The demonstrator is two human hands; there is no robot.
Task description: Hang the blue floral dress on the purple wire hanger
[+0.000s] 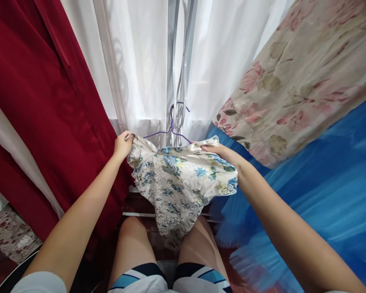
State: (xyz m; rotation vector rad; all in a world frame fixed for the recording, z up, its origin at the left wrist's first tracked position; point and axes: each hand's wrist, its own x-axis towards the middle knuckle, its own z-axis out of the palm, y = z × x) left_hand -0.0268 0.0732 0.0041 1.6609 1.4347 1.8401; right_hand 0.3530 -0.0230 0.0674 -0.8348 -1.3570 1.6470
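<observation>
A silky cream garment with blue flowers [178,183] hangs spread between my hands above my knees. My left hand [123,144] is closed on its upper left corner. My right hand [219,152] grips the upper right edge, fingers curled over the cloth. A thin purple wire hanger [171,129] rises just behind the garment's top edge, its hook near a metal pole [177,73]. Whether the hanger sits inside the garment I cannot tell.
White sheer curtains [140,61] hang straight ahead. A dark red garment [39,101] hangs at the left. A cream cloth with pink flowers [305,77] and a blue tulle fabric [329,191] fill the right side. My bare knees [134,240] are below.
</observation>
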